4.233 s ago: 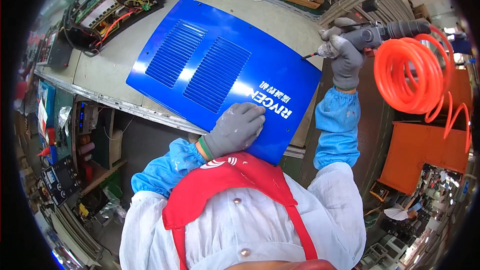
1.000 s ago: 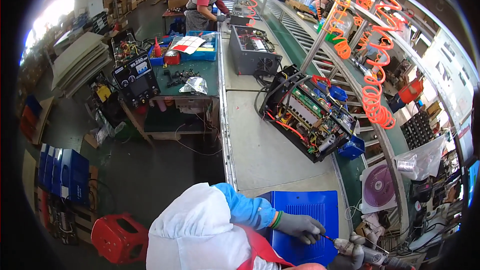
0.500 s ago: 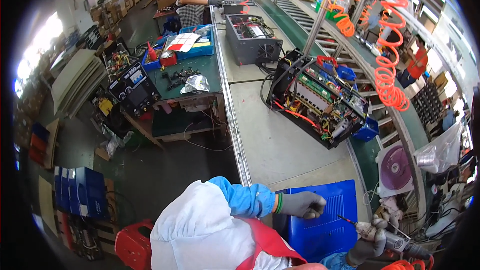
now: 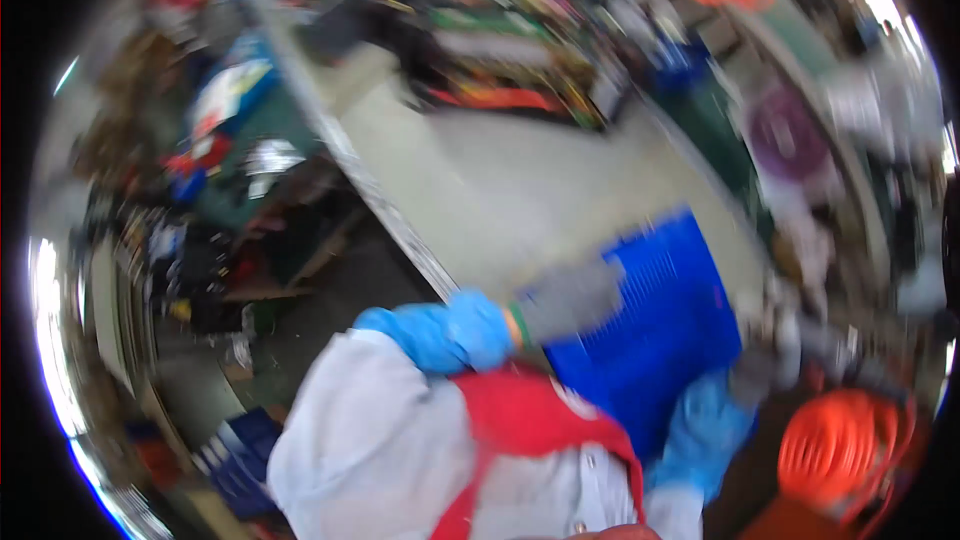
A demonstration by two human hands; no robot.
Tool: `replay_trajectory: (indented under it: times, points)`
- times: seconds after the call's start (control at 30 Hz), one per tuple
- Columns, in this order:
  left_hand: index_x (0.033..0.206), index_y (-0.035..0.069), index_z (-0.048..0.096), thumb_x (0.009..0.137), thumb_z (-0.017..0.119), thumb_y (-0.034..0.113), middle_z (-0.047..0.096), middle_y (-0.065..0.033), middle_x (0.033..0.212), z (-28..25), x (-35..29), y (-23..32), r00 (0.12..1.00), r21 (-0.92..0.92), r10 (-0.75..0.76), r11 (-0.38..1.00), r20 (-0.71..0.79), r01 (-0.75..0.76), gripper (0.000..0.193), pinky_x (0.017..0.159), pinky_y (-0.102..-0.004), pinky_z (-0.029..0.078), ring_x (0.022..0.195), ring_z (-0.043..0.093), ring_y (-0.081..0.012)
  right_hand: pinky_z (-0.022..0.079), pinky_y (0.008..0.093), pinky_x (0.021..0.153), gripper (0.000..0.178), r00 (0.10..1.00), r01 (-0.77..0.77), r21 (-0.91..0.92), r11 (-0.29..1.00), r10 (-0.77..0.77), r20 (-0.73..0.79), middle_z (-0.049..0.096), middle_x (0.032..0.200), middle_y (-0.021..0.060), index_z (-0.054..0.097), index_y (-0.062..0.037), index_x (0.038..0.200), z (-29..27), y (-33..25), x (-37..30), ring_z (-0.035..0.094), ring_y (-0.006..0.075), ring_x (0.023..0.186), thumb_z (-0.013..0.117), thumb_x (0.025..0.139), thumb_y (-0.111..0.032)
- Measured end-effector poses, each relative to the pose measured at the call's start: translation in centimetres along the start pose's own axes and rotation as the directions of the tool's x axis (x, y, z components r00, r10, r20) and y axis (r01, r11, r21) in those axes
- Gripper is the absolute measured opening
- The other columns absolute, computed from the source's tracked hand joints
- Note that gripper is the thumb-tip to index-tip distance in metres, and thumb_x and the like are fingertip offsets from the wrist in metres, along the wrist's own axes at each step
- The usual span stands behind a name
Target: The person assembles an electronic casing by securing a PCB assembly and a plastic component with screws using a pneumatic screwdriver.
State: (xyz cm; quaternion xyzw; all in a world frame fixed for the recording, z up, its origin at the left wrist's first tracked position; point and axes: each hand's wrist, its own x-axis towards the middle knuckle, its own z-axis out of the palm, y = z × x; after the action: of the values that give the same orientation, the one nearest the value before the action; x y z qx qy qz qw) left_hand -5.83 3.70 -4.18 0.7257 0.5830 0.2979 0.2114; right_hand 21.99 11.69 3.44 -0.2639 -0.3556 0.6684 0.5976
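Blurrily, right hand (image 4: 755, 377) closed round tool (image 4: 822, 346); left hand (image 4: 572, 301) over panel (image 4: 665, 340).

Left hand (image 4: 572, 302): gray worktop (image 4: 480, 180) open ahead of fingers, electronics chassis (image 4: 520, 58) blocks farther out, louvered blue panel (image 4: 660, 340) below them. Right hand (image 4: 755, 377): fingers blurred, coiled orange hose (image 4: 836, 448) obstructs back-right of them.
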Motion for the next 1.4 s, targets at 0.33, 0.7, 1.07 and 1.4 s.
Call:
replay_trajectory:
  times: [0.33,0.7,1.07,1.4]
  points:
    - [0.103,0.009,0.061,0.085,0.063,0.028,0.059,-0.0111,0.078,-1.4,1.8,1.2,0.999,0.176,-0.014,0.984,-0.030,0.019,0.026,0.058,-0.0420,0.045,0.068,0.060,-0.0300,0.051,0.0463,0.088,0.053,0.886,0.442,-0.425,0.790,-0.459,0.067,0.063,0.081,0.0162,0.044,0.0081,0.121,6.2,0.9,4.2,0.064,0.0265,0.079,0.055,0.070,-0.002]
    - [0.101,0.008,0.061,0.085,0.062,0.027,0.058,-0.0107,0.075,-1.2,0.9,1.9,0.997,0.191,0.010,0.982,-0.071,0.004,0.025,0.054,-0.0411,0.046,0.064,0.059,-0.0287,0.051,0.0458,0.085,0.053,0.873,0.459,-0.433,0.776,-0.485,0.057,0.062,0.078,0.0139,0.046,0.0073,0.118,4.6,2.2,6.8,0.062,0.0254,0.080,0.057,0.067,-0.003]
    - [0.101,0.008,0.062,0.085,0.064,0.029,0.058,-0.0113,0.073,-1.4,1.3,1.6,0.998,0.185,-0.005,0.983,-0.067,0.017,0.027,0.054,-0.0408,0.044,0.063,0.059,-0.0283,0.052,0.0381,0.084,0.051,0.959,0.276,-0.447,0.851,-0.215,0.182,0.064,0.082,0.0105,0.053,0.0046,0.116,5.0,0.9,7.5,0.063,0.0207,0.082,0.061,0.066,-0.002]
    - [0.101,0.009,0.062,0.084,0.064,0.028,0.058,-0.0107,0.073,-1.2,1.1,1.5,0.996,0.163,0.001,0.986,-0.088,0.013,0.025,0.053,-0.0420,0.044,0.062,0.058,-0.0289,0.054,0.0361,0.070,0.040,0.963,0.223,-0.753,0.619,-0.262,0.070,0.059,0.074,0.0095,0.054,0.0048,0.110,8.1,1.6,10.1,0.058,0.0173,0.063,0.059,0.072,-0.005]
